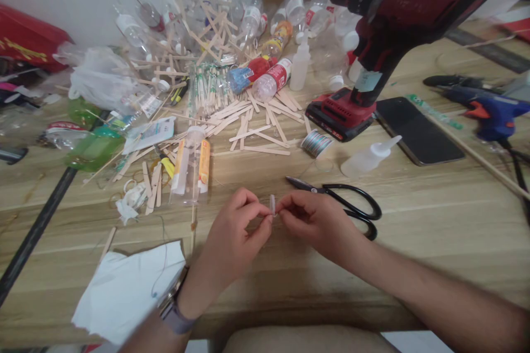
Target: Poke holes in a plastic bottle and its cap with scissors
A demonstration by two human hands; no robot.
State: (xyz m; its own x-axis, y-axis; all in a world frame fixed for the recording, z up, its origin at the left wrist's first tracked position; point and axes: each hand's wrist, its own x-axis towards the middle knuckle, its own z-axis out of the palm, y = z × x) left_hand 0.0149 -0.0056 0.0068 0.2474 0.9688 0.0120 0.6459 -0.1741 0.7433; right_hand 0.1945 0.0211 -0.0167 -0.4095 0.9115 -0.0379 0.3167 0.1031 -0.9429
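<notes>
Above the front part of the wooden table, my left hand (240, 226) pinches a small, pale, round disc (272, 204) between thumb and forefinger. The disc stands on edge. My right hand (312, 220) is closed in a pinch at the disc's right side; whether it holds the disc or a fine thread there is too small to tell. Black-handled scissors (351, 193) lie partly behind my right hand. A spool of multicoloured thread (317, 144) and a white squeeze bottle (368, 159) rest beyond them.
A red cordless drill (351, 105) stands behind, beside a black phone (420, 129) and a blue glue gun (488, 107). Wooden sticks (265, 149) and plastic bottles (273, 80) crowd the back. A labelled bottle (191, 168) and white paper (128, 287) are at left.
</notes>
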